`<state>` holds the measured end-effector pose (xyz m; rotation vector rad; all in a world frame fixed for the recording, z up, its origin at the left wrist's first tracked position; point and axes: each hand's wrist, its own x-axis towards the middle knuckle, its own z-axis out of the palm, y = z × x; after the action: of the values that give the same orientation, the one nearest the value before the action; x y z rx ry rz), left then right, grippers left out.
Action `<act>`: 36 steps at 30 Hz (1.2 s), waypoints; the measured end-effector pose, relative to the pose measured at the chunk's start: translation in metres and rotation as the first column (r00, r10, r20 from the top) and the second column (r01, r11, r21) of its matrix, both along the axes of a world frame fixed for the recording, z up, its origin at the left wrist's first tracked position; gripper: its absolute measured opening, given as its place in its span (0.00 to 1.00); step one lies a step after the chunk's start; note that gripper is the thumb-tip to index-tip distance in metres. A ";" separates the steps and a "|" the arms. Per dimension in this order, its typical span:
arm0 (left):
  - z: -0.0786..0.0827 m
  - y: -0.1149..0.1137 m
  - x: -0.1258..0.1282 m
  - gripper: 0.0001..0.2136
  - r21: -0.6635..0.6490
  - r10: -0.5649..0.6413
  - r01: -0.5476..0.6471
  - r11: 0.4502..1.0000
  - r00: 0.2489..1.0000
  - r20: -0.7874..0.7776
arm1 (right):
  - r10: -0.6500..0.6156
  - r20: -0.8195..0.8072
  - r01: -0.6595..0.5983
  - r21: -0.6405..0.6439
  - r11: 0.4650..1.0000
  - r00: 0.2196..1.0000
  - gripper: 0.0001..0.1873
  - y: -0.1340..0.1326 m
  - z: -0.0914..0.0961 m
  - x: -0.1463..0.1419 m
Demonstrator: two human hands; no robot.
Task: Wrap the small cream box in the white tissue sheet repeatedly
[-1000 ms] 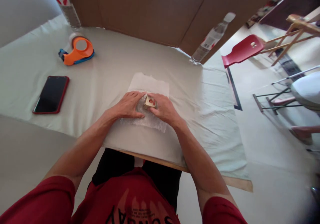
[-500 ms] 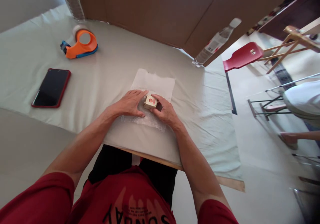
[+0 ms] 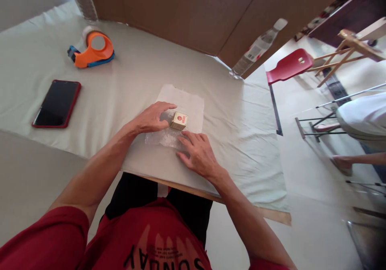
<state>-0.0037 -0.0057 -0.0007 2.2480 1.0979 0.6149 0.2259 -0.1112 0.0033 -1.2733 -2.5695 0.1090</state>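
Note:
A small tan box [image 3: 179, 120] with a red mark on top stands on a sheet of clear bubble wrap [image 3: 164, 138], which lies over a white sheet of paper [image 3: 187, 101] on the cloth-covered table [image 3: 135, 81]. My left hand [image 3: 152, 118] lies flat on the wrap just left of the box, fingers stretched toward it. My right hand [image 3: 197, 154] rests open on the near edge of the wrap, below the box and apart from it.
An orange tape dispenser [image 3: 92, 52] and a red-cased phone [image 3: 56, 103] lie at the far left. A plastic water bottle [image 3: 256, 48] leans by a brown cardboard wall [image 3: 181, 8]. A red chair [image 3: 289, 65] and another person's foot [image 3: 342, 163] are to the right.
My right hand has let go of the box and drawn back toward me onto the wrap's near edge. My left hand stays beside the box.

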 end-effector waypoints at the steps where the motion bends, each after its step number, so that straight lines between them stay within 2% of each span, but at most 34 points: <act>1: 0.002 -0.001 0.000 0.28 -0.001 0.002 -0.002 1.000 1.000 0.029 | -0.017 0.003 0.017 0.027 0.999 1.000 0.12 0.000 -0.004 -0.003; 4: 0.007 -0.002 0.000 0.17 -0.020 -0.022 0.025 0.999 0.989 0.143 | -0.085 -0.115 0.097 0.099 0.990 0.990 0.10 0.009 -0.007 -0.007; 5: 0.009 -0.003 0.000 0.16 -0.032 -0.033 0.039 0.999 0.984 0.177 | -0.115 -0.166 0.133 0.106 0.985 0.980 0.10 0.014 -0.005 -0.007; 7: 0.011 -0.003 -0.001 0.18 -0.051 -0.052 0.064 0.997 0.975 0.214 | -0.176 -0.243 0.204 0.093 0.975 0.954 0.09 0.025 0.002 -0.006; 10: 0.011 -0.004 -0.001 0.21 -0.044 -0.063 0.073 0.996 0.980 0.190 | -0.231 -0.323 0.253 0.026 0.967 0.918 0.07 0.041 0.011 -0.002; 12: 0.008 -0.004 0.001 0.20 -0.033 -0.034 0.041 0.999 0.983 0.178 | -0.239 -0.395 0.243 -0.039 0.969 0.887 0.06 0.051 0.013 0.001; 15: 0.002 -0.005 0.009 0.13 -0.079 0.075 -0.059 0.995 0.970 0.233 | -0.274 -0.503 0.207 -0.186 0.960 0.820 0.06 0.065 0.008 0.003; 20: -0.003 -0.007 0.023 0.11 -0.256 0.252 -0.175 0.951 0.917 0.309 | -0.409 -0.612 0.110 -0.465 0.878 0.677 0.09 0.078 -0.004 0.002; 25: -0.005 -0.007 0.027 0.10 -0.294 0.293 -0.188 0.937 0.882 0.369 | -0.464 -0.674 0.097 -0.507 0.857 0.574 0.10 0.077 -0.011 -0.003; 30: -0.004 -0.008 0.029 0.10 -0.302 0.307 -0.193 0.934 0.865 0.396 | -0.481 -0.680 0.132 -0.498 0.857 0.554 0.10 0.073 -0.013 -0.007; 36: -0.003 -0.009 0.029 0.10 -0.318 0.323 -0.205 0.926 0.866 0.382 | -0.480 -0.632 0.188 -0.472 0.861 0.609 0.09 0.073 -0.014 -0.005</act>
<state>0.0251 -0.0145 -0.0041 1.6344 1.1854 0.9597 0.2206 -0.0379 -0.0111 -1.4276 -1.6047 0.8714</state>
